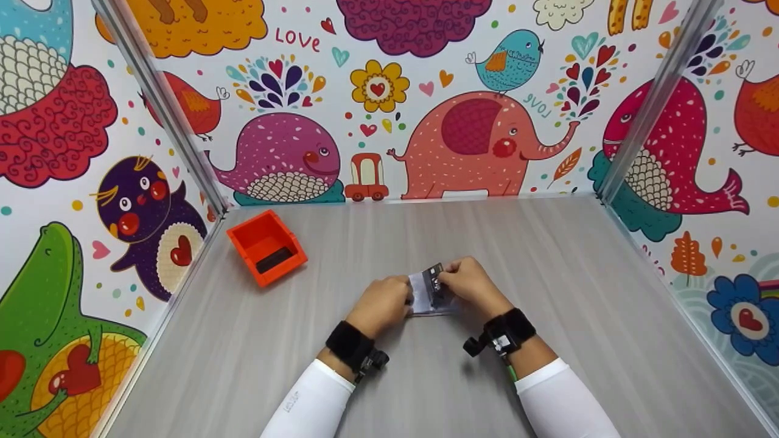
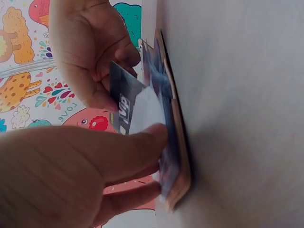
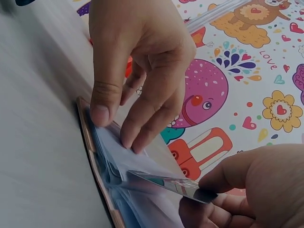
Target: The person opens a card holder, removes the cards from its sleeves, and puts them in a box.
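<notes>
A card holder (image 1: 419,297) with clear plastic sleeves and a brown cover lies spread on the table between the two hands. My left hand (image 1: 383,299) pinches its sleeve pages (image 3: 118,149) at the left side, thumb on top. From the other side, my right hand (image 1: 473,283) pinches a black card (image 2: 124,102) with "VIP" lettering between thumb and fingers. The card stands tilted, its lower part overlapped by a whitish sleeve in the left wrist view. In the right wrist view, the card's far edge is right at the sleeves' opening.
An orange-red open box (image 1: 263,237) stands at the back left of the grey table (image 1: 517,237), with a dark flat item (image 1: 274,259) inside. Printed cartoon panels (image 1: 377,140) wall the table at the back and sides.
</notes>
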The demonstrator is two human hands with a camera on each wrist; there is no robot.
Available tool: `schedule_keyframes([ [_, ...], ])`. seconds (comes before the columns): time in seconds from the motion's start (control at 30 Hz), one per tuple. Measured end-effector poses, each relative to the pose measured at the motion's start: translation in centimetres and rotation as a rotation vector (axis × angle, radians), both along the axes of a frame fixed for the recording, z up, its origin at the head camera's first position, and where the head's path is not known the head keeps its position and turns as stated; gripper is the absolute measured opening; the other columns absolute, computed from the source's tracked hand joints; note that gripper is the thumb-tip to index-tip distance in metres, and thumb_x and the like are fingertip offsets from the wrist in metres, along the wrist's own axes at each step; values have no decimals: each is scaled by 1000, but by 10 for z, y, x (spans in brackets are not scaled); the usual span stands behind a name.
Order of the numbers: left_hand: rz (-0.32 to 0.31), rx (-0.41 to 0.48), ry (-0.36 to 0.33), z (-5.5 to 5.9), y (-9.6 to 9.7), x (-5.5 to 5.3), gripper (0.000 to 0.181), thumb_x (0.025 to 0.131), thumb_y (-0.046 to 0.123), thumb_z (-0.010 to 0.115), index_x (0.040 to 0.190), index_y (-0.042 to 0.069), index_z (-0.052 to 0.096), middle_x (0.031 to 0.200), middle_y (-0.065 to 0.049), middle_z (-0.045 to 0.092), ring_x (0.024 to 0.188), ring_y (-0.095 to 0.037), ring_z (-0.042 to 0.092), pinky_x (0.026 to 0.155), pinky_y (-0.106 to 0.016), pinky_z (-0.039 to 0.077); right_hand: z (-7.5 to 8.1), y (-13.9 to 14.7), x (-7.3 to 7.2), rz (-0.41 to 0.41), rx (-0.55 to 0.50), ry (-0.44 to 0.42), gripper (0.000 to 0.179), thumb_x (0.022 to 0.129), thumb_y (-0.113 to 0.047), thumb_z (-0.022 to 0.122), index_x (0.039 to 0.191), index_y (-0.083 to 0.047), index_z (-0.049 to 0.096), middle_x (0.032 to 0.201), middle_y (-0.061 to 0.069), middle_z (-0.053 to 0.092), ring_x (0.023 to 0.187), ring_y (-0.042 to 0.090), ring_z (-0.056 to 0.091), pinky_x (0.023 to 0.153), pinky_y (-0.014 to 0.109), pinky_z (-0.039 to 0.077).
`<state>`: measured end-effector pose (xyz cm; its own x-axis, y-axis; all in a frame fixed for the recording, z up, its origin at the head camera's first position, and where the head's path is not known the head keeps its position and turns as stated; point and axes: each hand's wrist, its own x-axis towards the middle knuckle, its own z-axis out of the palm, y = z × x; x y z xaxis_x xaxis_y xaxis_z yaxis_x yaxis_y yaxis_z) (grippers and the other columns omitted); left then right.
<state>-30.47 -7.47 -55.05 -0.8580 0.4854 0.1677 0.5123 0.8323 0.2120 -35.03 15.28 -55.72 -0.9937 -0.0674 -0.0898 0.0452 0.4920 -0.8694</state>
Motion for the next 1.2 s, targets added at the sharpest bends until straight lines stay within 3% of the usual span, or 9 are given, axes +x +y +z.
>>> schedule_keyframes([
  [0.2, -11, -20, 4, 0, 0, 1, 16, 91, 20, 92, 82, 16, 79, 99, 0, 77, 83, -26, 73, 75, -45, 61, 0, 4, -3, -44, 22, 3, 17, 92, -10, 69, 75, -9, 73, 62, -7, 54, 52, 10, 47, 46, 23, 40],
  [0.57, -46, -2, -11, 2, -4, -2, 10, 93, 19, 89, 87, 16, 82, 101, -1, 76, 88, -25, 74, 79, -46, 62, 3, 5, -5, -111, -27, 86, 11, 97, -8, 71, 87, -4, 72, 78, -2, 62, 69, 12, 56, 58, 21, 46],
  [0.77, -29, 16, 53, 4, -6, -6, 9, 96, 20, 88, 101, 12, 88, 106, -5, 77, 100, -27, 77, 89, -45, 65, 5, 1, -4, -82, -86, 117, 11, 103, -11, 77, 97, -2, 75, 80, 0, 69, 61, 10, 62, 55, 21, 49],
  [0.93, 44, 109, 113, 8, -5, -11, 21, 103, 19, 82, 119, 6, 87, 111, -8, 77, 109, -30, 76, 97, -47, 64, 7, -1, -3, -4, -136, 184, 8, 104, -6, 78, 102, 2, 78, 82, 4, 78, 69, 9, 68, 63, 22, 57],
  [1.07, 99, 213, 142, 12, -5, -12, 25, 107, 18, 76, 125, 4, 84, 115, -12, 78, 113, -33, 75, 102, -49, 63, 8, -3, -2, 42, -163, 203, 6, 104, -3, 78, 104, 2, 78, 89, 11, 83, 77, 10, 75, 72, 31, 65],
  [1.2, 99, 319, 178, 16, -5, -12, 29, 110, 20, 74, 130, 1, 82, 113, -13, 75, 111, -33, 74, 99, -49, 63, 8, -4, -1, 75, -186, 220, 6, 105, -3, 78, 106, 3, 77, 97, 16, 86, 82, 12, 78, 76, 37, 68],
])
